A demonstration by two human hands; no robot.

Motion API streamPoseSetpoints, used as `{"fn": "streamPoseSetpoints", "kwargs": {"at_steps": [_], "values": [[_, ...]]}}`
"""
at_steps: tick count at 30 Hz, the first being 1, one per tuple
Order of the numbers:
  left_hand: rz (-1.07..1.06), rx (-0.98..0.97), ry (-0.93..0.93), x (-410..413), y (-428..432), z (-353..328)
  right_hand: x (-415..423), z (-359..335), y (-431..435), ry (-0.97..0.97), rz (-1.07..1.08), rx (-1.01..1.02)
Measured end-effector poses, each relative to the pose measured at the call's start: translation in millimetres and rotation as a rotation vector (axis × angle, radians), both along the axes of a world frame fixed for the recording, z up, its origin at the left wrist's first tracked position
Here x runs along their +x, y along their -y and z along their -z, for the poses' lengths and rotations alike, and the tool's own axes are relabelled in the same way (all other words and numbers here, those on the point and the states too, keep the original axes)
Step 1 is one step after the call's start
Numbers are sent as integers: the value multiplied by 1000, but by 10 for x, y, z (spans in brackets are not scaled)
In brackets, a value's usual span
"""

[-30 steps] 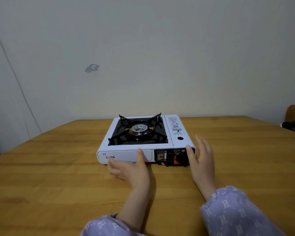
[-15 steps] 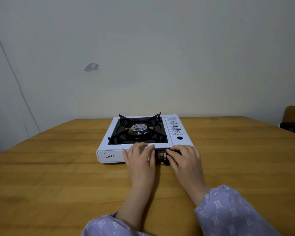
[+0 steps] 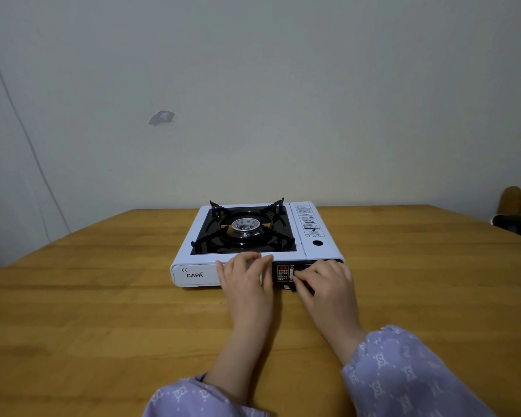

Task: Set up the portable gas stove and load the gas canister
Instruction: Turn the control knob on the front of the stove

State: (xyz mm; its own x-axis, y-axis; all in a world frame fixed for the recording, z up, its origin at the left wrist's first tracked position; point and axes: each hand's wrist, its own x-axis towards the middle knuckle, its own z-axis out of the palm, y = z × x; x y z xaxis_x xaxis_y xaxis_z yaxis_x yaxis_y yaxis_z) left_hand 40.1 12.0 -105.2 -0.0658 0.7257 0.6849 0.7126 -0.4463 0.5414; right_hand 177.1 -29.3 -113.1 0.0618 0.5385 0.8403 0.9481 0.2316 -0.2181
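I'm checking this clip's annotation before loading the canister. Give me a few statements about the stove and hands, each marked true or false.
1. The stove sits on the wooden table. True.
2. A gas canister stands beside the stove. False: no canister is in view.
3. The left hand rests against the stove's white front edge. True.
4. The right hand is lifting the compartment lid. False: the lid lies shut; the hand is at the black control panel.
5. A pot sits on the burner. False: the burner is bare.
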Motion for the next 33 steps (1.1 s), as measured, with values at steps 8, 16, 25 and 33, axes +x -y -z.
{"fn": "streamPoseSetpoints", "kwargs": {"at_steps": [8, 16, 25, 33], "values": [[2, 0, 9, 4, 14, -21, -52, 10, 37, 1, 8, -70], [-5, -13, 12, 0, 26, -21, -69, 59, 55, 144, 27, -79], [-4, -27, 10, -3, 13, -20, -110, 115, 40, 328, 44, -147], [-1, -24, 8, 1, 16, -19, -94, 138, 30, 310, 53, -128]]}}
